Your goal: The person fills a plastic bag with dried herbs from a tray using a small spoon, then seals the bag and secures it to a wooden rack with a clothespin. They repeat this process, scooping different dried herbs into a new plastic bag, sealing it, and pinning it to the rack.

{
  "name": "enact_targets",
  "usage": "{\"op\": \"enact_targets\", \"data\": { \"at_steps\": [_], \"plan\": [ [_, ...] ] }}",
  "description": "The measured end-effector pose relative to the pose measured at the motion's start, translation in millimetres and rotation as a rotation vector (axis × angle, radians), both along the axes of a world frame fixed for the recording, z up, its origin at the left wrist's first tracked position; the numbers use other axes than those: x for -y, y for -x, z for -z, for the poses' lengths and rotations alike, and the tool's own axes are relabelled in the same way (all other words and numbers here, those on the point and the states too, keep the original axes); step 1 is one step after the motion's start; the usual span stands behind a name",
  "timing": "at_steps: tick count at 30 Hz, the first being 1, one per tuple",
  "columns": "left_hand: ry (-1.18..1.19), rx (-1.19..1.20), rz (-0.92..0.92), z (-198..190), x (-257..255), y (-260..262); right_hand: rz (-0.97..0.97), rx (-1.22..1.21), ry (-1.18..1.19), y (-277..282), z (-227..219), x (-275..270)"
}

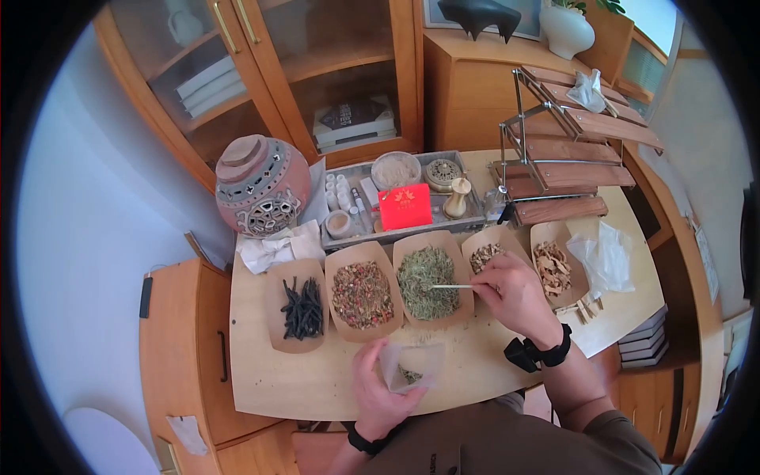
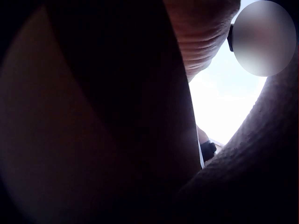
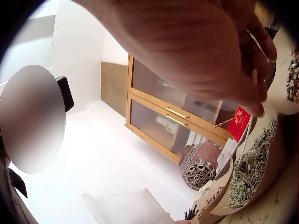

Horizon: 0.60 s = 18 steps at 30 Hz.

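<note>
My right hand [image 1: 516,293] pinches a thin pale stick-like tool [image 1: 453,286] between thumb and fingers. Its far end reaches into dried green herbs [image 1: 427,269] heaped in the middle paper tray [image 1: 412,321]; the right wrist view also has the tool [image 3: 246,140] dipping into them. Near the table's front edge, my left hand [image 1: 378,400] holds a small translucent pouch [image 1: 426,358] with its mouth open. A little dried herb [image 1: 409,374] lies at the bottom of the pouch. The left wrist view is mostly dark and hides what that hand holds.
Flanking trays hold black pods [image 1: 303,310], mixed reddish bits [image 1: 362,294], brown pieces [image 1: 484,255] and pale chips [image 1: 552,267]. Behind stand a patterned jar [image 1: 263,186] and a grey tray [image 1: 348,241] with a red card [image 1: 405,207]. A folding wooden rack [image 1: 562,174] and plastic bags [image 1: 606,257] are at right.
</note>
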<state>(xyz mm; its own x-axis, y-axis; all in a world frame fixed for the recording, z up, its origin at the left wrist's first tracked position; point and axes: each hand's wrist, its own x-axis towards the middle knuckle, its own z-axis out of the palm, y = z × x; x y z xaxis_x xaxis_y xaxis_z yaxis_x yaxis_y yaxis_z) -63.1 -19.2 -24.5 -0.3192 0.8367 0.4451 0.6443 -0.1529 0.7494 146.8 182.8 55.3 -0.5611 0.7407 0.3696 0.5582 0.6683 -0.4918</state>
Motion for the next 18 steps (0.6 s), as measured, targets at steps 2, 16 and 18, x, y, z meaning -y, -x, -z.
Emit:
{"op": "enact_targets", "data": {
  "at_steps": [2, 16, 18],
  "plan": [
    [-0.040, -0.004, 0.012, -2, -2, 0, 0.005, -0.043, 0.057, -3, -3, -1],
    [0.039, -0.208, -0.026, -16, -9, -14, -0.090, -0.092, 0.086, -34, -43, 14],
    [0.037, -0.210, -0.030, -17, -10, -14, -0.115, -0.077, 0.096, -37, -49, 21]
  ]
}}
